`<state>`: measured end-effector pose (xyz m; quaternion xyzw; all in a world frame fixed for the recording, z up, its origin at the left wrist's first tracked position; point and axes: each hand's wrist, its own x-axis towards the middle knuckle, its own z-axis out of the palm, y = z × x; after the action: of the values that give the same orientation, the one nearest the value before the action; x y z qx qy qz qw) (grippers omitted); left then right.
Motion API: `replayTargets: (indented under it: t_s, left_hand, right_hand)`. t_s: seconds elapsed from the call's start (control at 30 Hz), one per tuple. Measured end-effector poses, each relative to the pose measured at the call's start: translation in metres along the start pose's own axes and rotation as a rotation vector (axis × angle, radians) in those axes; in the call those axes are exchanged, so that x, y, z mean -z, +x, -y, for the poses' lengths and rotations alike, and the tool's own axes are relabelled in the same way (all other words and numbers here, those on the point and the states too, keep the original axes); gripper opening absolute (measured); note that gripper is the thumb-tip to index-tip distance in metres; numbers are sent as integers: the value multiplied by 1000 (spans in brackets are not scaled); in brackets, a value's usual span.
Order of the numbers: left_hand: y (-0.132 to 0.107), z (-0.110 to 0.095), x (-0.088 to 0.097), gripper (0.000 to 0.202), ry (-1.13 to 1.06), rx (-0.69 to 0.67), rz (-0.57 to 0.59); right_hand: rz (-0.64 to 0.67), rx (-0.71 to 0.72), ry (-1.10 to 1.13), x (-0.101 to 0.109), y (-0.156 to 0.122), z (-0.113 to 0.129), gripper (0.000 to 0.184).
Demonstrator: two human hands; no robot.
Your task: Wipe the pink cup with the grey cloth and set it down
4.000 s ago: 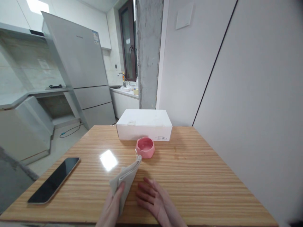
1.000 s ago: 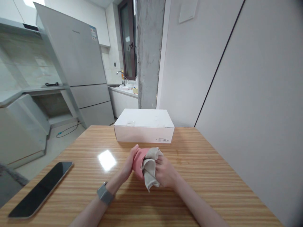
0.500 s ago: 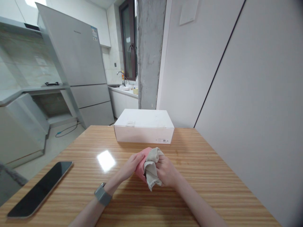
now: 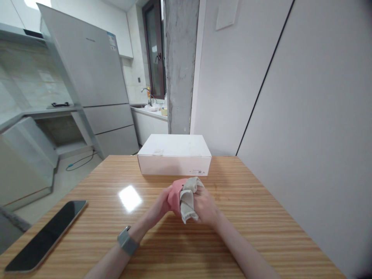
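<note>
Over the middle of the table, my left hand (image 4: 160,204) is closed around the side of a pink container (image 4: 174,197), perhaps a cup or small bowl. Its fingers are partly hidden behind it. My right hand (image 4: 205,205) is shut on a light grey cloth (image 4: 187,202), pressed against the container's right side, where the opening seems to be. Folds of the cloth hang down in front. Whether the right fingertips reach inside the container is hidden by the cloth. A watch with a grey band (image 4: 128,241) is on my left wrist.
A white cardboard box (image 4: 174,164) stands beyond my hands on the wood-grain table (image 4: 255,217). At the left table edge lies a black-screened phone (image 4: 46,236). A white wall (image 4: 305,116) rises on the right; a fridge (image 4: 84,66) stands behind at left.
The pink container has turned a little, and both hands have shifted slightly up with it and the cloth. My left fingers now sit further behind it. The camera view has shifted slightly.
</note>
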<state>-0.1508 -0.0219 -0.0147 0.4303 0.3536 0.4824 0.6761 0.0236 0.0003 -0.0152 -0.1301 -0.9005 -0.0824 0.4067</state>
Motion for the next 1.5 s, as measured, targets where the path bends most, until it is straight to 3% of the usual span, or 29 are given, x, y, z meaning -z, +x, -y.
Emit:
replayTargets:
  t_s: [0.13,0.27,0.53,0.73,0.87,1.03,1.13,1.33,1.5]
  left_hand:
    - [-1,-13,8,59,-31,131,48]
    - [-8,-21,11,46,106,187,14]
    - [2,-7,8,34,138,-41,-120]
    - [-4,-3,7,45,101,6,46]
    - [-5,-3,3,49,-8,8,148]
    - [0,-3,2,46,-108,13,-7]
    - [-2,-8,6,43,-80,58,2]
    - [-6,-13,14,40,170,75,-13]
    - [-4,-8,12,44,254,-42,-65]
  right_hand:
    - [32,89,18,-8,6,12,19]
    - [48,136,32,-11,10,20,17]
    - [27,12,47,-4,5,10,26]
    - [-73,-143,108,-1,1,3,37]
    - [-70,-126,42,2,-1,2,34]
    - [-38,73,-24,-3,4,10,23]
    - [-48,163,-19,-9,8,18,20]
    - [-39,141,26,-14,7,20,17]
    - [-39,97,60,-6,5,14,21]
